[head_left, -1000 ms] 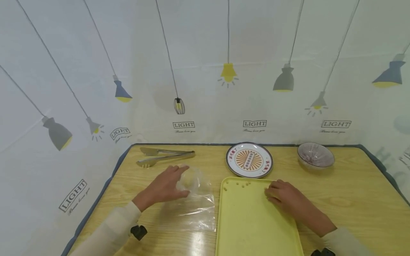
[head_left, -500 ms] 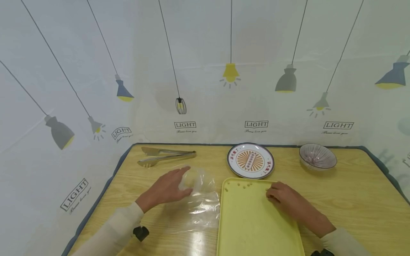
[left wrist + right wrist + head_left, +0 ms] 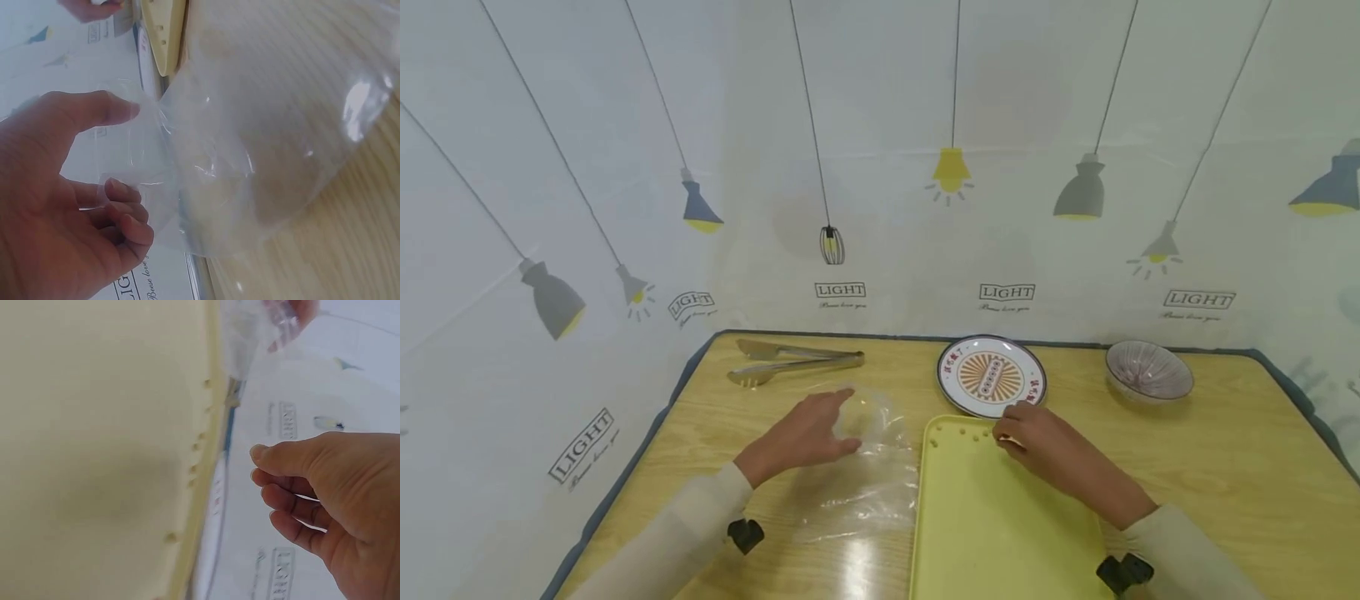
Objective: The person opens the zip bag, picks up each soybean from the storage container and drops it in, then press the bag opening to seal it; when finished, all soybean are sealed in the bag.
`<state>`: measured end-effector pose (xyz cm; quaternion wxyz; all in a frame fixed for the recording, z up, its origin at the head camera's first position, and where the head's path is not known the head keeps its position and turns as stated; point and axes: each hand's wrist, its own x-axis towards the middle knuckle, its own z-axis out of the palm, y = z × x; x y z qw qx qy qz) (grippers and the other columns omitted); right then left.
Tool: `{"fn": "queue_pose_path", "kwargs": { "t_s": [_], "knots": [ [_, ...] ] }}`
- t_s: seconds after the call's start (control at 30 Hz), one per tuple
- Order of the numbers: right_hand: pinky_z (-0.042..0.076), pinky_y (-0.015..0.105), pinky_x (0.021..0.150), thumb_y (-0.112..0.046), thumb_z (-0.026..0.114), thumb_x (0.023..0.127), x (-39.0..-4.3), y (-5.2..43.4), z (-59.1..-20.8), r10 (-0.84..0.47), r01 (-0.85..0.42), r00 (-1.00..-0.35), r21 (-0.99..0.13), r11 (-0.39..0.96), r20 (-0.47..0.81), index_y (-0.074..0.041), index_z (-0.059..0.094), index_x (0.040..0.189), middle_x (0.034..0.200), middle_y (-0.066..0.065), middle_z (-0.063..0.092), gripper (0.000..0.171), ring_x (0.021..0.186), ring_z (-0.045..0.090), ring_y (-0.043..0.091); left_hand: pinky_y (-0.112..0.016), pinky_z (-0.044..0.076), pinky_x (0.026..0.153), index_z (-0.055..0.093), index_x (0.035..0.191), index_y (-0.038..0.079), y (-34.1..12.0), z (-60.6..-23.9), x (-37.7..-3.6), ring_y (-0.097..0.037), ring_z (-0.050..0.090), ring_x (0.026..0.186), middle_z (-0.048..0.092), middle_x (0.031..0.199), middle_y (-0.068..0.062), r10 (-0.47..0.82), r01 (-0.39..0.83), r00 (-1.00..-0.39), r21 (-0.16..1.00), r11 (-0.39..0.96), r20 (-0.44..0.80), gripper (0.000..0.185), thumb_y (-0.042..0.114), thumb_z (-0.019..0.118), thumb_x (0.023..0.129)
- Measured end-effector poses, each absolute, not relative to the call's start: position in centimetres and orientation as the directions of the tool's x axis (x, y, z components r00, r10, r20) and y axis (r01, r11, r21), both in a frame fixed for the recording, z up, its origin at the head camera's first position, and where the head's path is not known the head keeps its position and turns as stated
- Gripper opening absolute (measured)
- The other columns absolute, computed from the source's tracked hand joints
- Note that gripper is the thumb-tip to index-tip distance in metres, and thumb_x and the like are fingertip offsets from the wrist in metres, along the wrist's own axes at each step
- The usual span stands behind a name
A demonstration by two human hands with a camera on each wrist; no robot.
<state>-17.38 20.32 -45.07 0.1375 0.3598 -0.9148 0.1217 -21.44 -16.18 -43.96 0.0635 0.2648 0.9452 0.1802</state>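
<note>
In the head view my left hand (image 3: 808, 437) holds the mouth of a clear plastic bag (image 3: 868, 492) with thumb and forefinger spread wide. Seen from the left wrist, the bag (image 3: 250, 156) stretches from that hand (image 3: 81, 187), whose other fingers are curled at its rim. My right hand (image 3: 1045, 442) is over the far edge of the yellow tray (image 3: 1000, 533), its fingers bent and thumb near the forefinger. I cannot tell whether its fingertips pinch a small piece. Several small tan, bean-like pieces (image 3: 194, 469) lie along the tray's far edge.
A white patterned plate (image 3: 991, 377) stands just behind the tray. Metal tongs (image 3: 797, 363) lie at the back left, and a striped bowl (image 3: 1148, 372) sits at the back right. A wall covering (image 3: 880, 208) printed with lamps rises behind the table.
My right hand has moved left along the tray's far edge, from its right corner to near the row of pieces. The left hand keeps its hold on the bag. The head view has shifted slightly.
</note>
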Motion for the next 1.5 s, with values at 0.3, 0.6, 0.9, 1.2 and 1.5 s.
{"fn": "queue_pose_path", "kwargs": {
  "t_s": [0.3, 0.6, 0.9, 1.2, 1.5],
  "knots": [
    [0.053, 0.026, 0.073, -0.012, 0.079, 0.088, -19.5, 13.0, -40.8, -0.688, -0.788, -0.592, -0.124, 0.603, 0.420, -0.013, 0.074, 0.094, 0.089, -0.002, 0.067, 0.007, 0.082, 0.062, 0.011, -0.049, 0.049, 0.103, 0.043, 0.148, -0.007, -15.4, -43.5, -21.5, -0.033, 0.064, 0.112, 0.069, 0.108, -0.018, 0.539, 0.481, -0.841, 0.390, 0.785, -0.046, 0.081, 0.033, 0.078, 0.087],
    [0.044, 0.031, 0.076, -0.020, 0.078, 0.089, -20.6, 8.6, -42.1, -0.735, -0.820, -0.525, -0.026, 0.571, 0.429, -0.017, 0.076, 0.097, 0.091, -0.005, 0.066, 0.008, 0.085, 0.057, 0.013, -0.046, 0.052, 0.096, 0.042, 0.148, -0.008, -13.6, -43.6, -21.2, -0.030, 0.066, 0.104, 0.069, 0.097, -0.013, 0.583, 0.503, -0.807, 0.409, 0.762, -0.093, 0.081, 0.033, 0.077, 0.088],
    [0.047, 0.035, 0.082, -0.022, 0.079, 0.088, -21.0, 9.2, -41.7, -0.678, -0.768, -0.590, -0.044, 0.639, 0.440, -0.015, 0.076, 0.107, 0.098, -0.002, 0.069, 0.020, 0.091, 0.060, 0.016, -0.051, 0.050, 0.103, 0.041, 0.150, -0.007, -13.2, -43.4, -21.4, -0.040, 0.060, 0.124, 0.065, 0.127, -0.023, 0.572, 0.489, -0.815, 0.413, 0.768, -0.098, 0.082, 0.033, 0.077, 0.088],
    [0.050, 0.037, 0.080, -0.018, 0.079, 0.089, -21.5, 12.9, -40.1, -0.605, -0.712, -0.653, -0.097, 0.695, 0.456, -0.013, 0.075, 0.106, 0.098, 0.001, 0.069, 0.018, 0.089, 0.062, 0.017, -0.051, 0.049, 0.103, 0.041, 0.149, -0.007, -13.7, -42.9, -21.4, -0.038, 0.061, 0.120, 0.068, 0.113, -0.020, 0.536, 0.462, -0.840, 0.404, 0.789, -0.086, 0.084, 0.033, 0.080, 0.085],
    [0.050, 0.037, 0.078, -0.016, 0.083, 0.083, -21.1, 17.7, -43.9, -0.590, -0.639, -0.744, -0.079, 0.765, 0.313, -0.011, 0.078, 0.095, 0.090, 0.001, 0.068, 0.014, 0.084, 0.062, 0.017, -0.050, 0.051, 0.097, 0.041, 0.149, -0.008, -13.9, -42.7, -20.8, -0.031, 0.065, 0.105, 0.067, 0.117, -0.022, 0.543, 0.469, -0.837, 0.424, 0.775, -0.068, 0.082, 0.030, 0.079, 0.086]
  ]
}}
